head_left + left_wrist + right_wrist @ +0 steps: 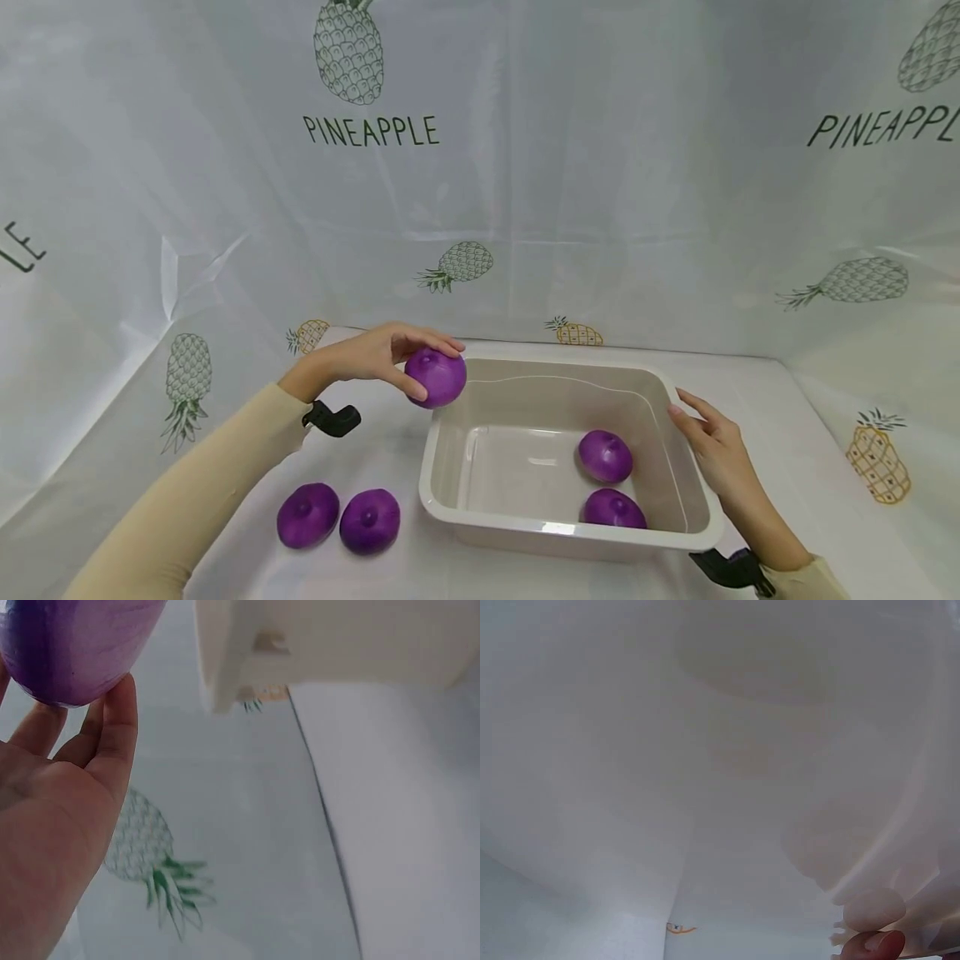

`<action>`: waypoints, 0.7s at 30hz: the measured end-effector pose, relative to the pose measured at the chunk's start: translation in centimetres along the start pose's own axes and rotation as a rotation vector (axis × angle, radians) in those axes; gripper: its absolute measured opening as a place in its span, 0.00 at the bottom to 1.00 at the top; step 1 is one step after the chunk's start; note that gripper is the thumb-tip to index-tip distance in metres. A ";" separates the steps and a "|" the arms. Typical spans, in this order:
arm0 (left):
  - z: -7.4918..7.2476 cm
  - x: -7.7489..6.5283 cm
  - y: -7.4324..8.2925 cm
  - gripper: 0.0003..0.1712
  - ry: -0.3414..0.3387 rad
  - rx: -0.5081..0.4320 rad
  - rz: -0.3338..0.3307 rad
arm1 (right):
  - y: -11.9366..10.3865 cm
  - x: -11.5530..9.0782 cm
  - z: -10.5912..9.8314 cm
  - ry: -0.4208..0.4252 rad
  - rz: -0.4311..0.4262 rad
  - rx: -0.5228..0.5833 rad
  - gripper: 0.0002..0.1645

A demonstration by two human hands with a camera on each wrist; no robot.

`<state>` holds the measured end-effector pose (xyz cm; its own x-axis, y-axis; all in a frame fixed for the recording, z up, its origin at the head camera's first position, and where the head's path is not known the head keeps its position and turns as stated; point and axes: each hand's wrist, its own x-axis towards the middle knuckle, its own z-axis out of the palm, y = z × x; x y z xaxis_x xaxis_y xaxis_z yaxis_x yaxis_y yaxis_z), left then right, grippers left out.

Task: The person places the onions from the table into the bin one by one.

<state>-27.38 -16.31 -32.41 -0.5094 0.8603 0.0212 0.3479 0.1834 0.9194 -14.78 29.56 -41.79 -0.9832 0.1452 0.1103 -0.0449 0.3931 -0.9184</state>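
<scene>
My left hand (386,358) holds a round, glossy purple onion (437,377) between thumb and fingers, above the left back corner of a beige plastic bin (570,523). In the left wrist view the same onion (79,645) sits at the fingertips. Two more purple onions, one nearer the back (604,457) and one nearer the front (613,508), lie in the right part of the bin. My right hand (716,446) grips the bin's right rim. Only fingertips (874,945) show in the right wrist view, beside the bin wall (742,810).
Two purple onions, one on the left (307,515) and one on the right (370,522), lie on the white table (420,575) left of the bin. A pineapple-print sheet (562,208) hangs behind and around the table.
</scene>
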 end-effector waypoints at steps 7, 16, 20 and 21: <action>1.7 4.7 1.3 0.34 -0.150 0.039 0.069 | 0.0 0.0 0.0 0.005 -0.005 -0.003 0.32; 5.2 10.2 2.1 0.34 -0.378 0.107 0.110 | -0.1 -0.1 0.0 0.013 -0.007 0.009 0.32; 7.0 12.0 1.8 0.33 -0.461 0.090 0.105 | -0.1 0.0 0.0 0.013 -0.007 0.015 0.32; 7.5 12.4 1.7 0.34 -0.483 0.083 0.098 | -0.1 0.0 0.0 0.012 -0.008 0.019 0.32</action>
<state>-27.24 -1.78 -33.55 -0.0554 0.9938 -0.0963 0.4476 0.1110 0.8873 -14.75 29.52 -41.75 -0.9806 0.1535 0.1222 -0.0562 0.3770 -0.9245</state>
